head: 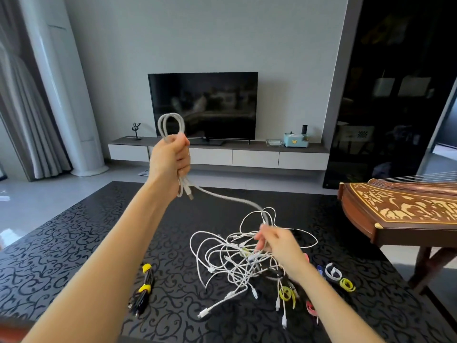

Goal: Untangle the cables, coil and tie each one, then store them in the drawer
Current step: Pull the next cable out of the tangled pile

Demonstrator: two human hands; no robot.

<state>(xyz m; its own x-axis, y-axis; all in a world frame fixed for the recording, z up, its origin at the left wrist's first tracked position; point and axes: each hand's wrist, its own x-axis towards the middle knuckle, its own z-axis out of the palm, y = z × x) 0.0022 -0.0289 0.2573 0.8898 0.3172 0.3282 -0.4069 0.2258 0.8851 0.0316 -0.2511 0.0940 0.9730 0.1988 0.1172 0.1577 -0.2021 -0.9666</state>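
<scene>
Grey cable point(170, 125): braided, loops standing above the left hand point(170, 159) that grips it; the free length runs down to the right hand point(274, 243), which pinches it.
White cables point(222, 263): loose tangle under the right hand.
Black cable point(145, 288): coiled, bound twice in yellow, left of the right hand.
Loose ties point(346, 284): yellow, white, pink, blue, beside the right wrist.

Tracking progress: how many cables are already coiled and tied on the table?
1: the black bundle, left of the white tangle. The grey cable in the left hand isn't tied yet. More may be hidden.
</scene>
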